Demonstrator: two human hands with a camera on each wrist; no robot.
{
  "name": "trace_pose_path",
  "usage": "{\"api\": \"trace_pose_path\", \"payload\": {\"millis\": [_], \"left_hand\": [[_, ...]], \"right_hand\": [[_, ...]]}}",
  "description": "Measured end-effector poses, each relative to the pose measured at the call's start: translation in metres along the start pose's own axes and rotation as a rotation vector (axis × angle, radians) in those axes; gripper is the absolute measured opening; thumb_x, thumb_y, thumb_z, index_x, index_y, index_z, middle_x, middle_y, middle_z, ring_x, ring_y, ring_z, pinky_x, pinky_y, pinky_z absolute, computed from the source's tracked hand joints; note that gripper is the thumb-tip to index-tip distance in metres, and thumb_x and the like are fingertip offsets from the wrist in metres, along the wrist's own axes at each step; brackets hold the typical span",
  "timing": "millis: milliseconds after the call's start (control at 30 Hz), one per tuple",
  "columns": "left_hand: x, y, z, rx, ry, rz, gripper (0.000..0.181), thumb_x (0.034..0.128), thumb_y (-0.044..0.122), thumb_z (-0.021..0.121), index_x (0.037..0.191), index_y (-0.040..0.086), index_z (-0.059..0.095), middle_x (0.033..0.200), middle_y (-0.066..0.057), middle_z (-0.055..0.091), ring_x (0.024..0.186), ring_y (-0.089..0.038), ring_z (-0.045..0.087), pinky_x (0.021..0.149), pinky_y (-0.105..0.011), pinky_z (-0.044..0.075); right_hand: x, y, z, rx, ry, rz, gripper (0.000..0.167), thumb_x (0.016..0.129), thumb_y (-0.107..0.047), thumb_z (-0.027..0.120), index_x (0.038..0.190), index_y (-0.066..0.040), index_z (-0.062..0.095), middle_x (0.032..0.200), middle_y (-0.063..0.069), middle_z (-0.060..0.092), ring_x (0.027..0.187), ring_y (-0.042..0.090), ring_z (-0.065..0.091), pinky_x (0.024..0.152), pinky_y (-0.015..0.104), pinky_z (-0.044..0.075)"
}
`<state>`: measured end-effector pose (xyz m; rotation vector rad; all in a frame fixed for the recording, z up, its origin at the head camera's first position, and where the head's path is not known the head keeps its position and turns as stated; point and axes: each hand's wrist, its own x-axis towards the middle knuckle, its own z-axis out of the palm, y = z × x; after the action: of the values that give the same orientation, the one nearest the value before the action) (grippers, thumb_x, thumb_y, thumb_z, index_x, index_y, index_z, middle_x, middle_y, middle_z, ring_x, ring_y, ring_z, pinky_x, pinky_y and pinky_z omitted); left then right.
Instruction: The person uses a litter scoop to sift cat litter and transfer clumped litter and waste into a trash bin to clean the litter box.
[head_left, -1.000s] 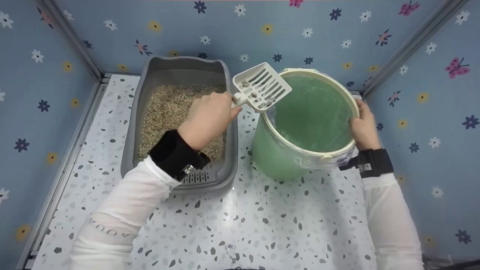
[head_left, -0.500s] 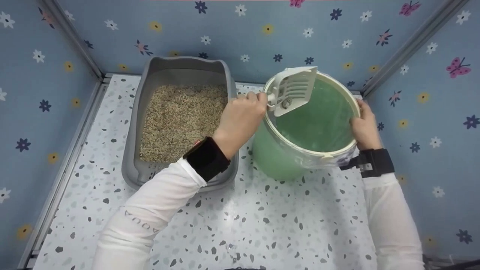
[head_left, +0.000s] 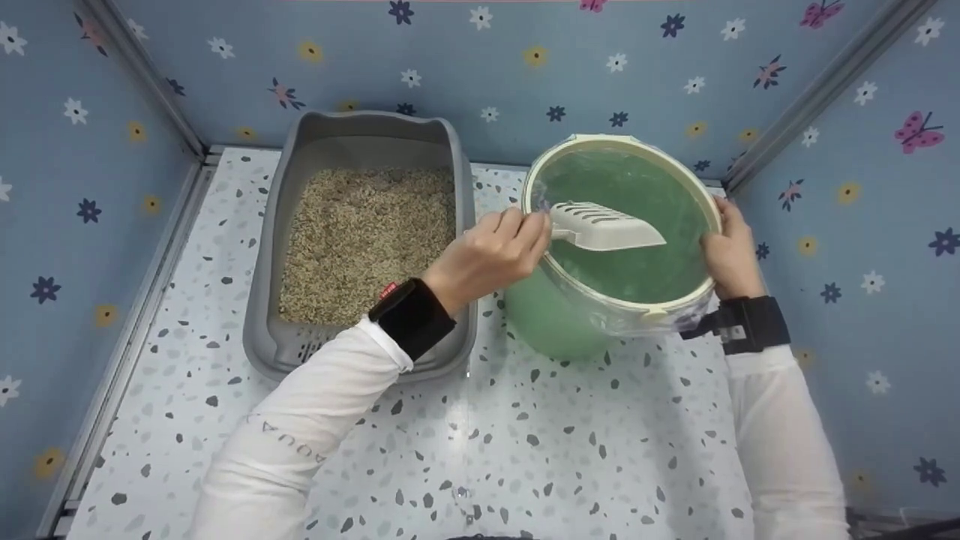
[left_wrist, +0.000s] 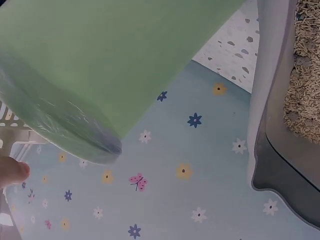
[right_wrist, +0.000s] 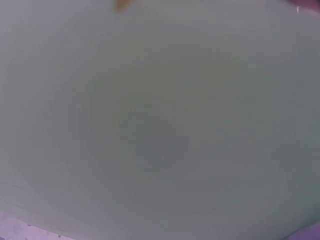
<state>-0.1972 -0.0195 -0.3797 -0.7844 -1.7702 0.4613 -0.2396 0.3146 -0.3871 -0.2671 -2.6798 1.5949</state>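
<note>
My left hand (head_left: 491,255) grips the handle of a white slotted litter scoop (head_left: 615,231) at the left rim of a green bin (head_left: 559,322). The scoop is turned over above the bin's mouth, its slotted underside facing up. What lies under it is hidden. With thumb and fingers, my right hand (head_left: 731,251) holds the cream rim of the bin at the right. A clear plastic liner (head_left: 645,324) is folded over that rim. In the left wrist view a thumb (left_wrist: 12,171) shows beside the liner; the right wrist view is mostly a blurred pale surface.
A grey litter box (head_left: 255,300) with tan litter pellets (head_left: 360,240) stands left of the bin. Both rest on a white speckled surface (head_left: 525,450). Blue flowered panels (head_left: 480,75) with metal frame bars enclose the back and sides.
My left hand has moved right, from over the litter box to the bin's rim, turning the scoop over. The clumps seen in it earlier are out of sight. My right hand stays put.
</note>
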Motion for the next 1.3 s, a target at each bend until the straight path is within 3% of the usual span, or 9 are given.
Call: {"api": "trace_pose_path", "payload": {"millis": [200,333,467,600,700,867,1033,1300], "left_hand": [[-0.004,-0.003,-0.003,-0.015,0.011,-0.065,0.018,0.0959,0.019,0.054,0.099,0.015,0.071,0.076,0.005,0.064,0.061,-0.007,0.058,0.050,-0.015,0.045],[-0.009,-0.007,-0.009,-0.087,-0.021,-0.178,0.015,0.0941,0.019,0.057,0.097,0.014,0.071,0.077,0.003,0.066,0.060,-0.009,0.058,0.047,-0.017,0.044],[-0.017,-0.012,-0.017,-0.272,-0.095,-0.368,0.014,0.0919,0.015,0.059,0.099,0.012,0.071,0.081,-0.002,0.069,0.061,-0.013,0.059,0.043,-0.020,0.041],[-0.028,-0.020,-0.024,-0.495,-0.199,-0.606,0.016,0.0877,0.013,0.064,0.101,0.007,0.071,0.083,-0.007,0.069,0.061,-0.017,0.061,0.045,-0.022,0.046],[-0.039,-0.026,-0.029,-0.604,-0.292,-0.782,0.019,0.0846,0.015,0.068,0.101,0.005,0.070,0.081,-0.008,0.067,0.057,-0.017,0.059,0.044,-0.024,0.046],[-0.069,-0.035,-0.030,-0.653,-0.417,-0.971,0.024,0.0821,0.017,0.072,0.101,0.004,0.069,0.079,-0.008,0.067,0.050,-0.019,0.055,0.043,-0.029,0.043],[-0.114,-0.044,-0.025,-0.640,-0.542,-1.116,0.022,0.0835,0.020,0.071,0.099,0.004,0.070,0.076,-0.010,0.067,0.053,-0.023,0.055,0.046,-0.030,0.039],[-0.188,-0.046,-0.022,-0.674,-0.762,-1.233,0.019,0.0866,0.018,0.067,0.088,-0.001,0.068,0.070,-0.016,0.065,0.050,-0.027,0.054,0.041,-0.030,0.036]], "right_hand": [[0.001,0.000,0.000,-0.001,0.002,0.006,0.069,0.085,0.011,0.030,0.150,-0.006,0.016,0.149,0.023,0.029,0.127,0.035,0.041,0.104,0.045,0.040],[0.000,-0.001,0.000,-0.009,0.000,0.012,0.069,0.085,0.011,0.030,0.150,-0.006,0.016,0.149,0.023,0.028,0.127,0.036,0.041,0.104,0.045,0.040],[0.000,-0.001,0.000,-0.013,-0.001,0.012,0.068,0.086,0.011,0.030,0.150,-0.007,0.015,0.149,0.022,0.028,0.127,0.035,0.040,0.104,0.046,0.039],[0.000,0.000,0.000,-0.008,-0.011,0.007,0.069,0.086,0.010,0.029,0.151,-0.007,0.015,0.149,0.023,0.028,0.128,0.036,0.039,0.104,0.047,0.039],[0.000,0.001,-0.001,-0.002,-0.016,0.004,0.069,0.085,0.011,0.029,0.150,-0.007,0.015,0.149,0.023,0.028,0.128,0.036,0.039,0.104,0.048,0.039],[0.000,0.000,-0.001,-0.006,-0.008,0.015,0.069,0.085,0.011,0.030,0.150,-0.007,0.016,0.148,0.022,0.030,0.125,0.033,0.041,0.102,0.045,0.041],[0.000,-0.001,-0.002,-0.017,-0.014,0.021,0.068,0.087,0.009,0.031,0.151,-0.008,0.015,0.148,0.022,0.030,0.123,0.032,0.043,0.100,0.043,0.043],[-0.002,-0.002,-0.002,-0.014,-0.012,0.019,0.069,0.086,0.011,0.030,0.150,-0.008,0.015,0.148,0.021,0.031,0.121,0.031,0.045,0.098,0.041,0.045]]}}
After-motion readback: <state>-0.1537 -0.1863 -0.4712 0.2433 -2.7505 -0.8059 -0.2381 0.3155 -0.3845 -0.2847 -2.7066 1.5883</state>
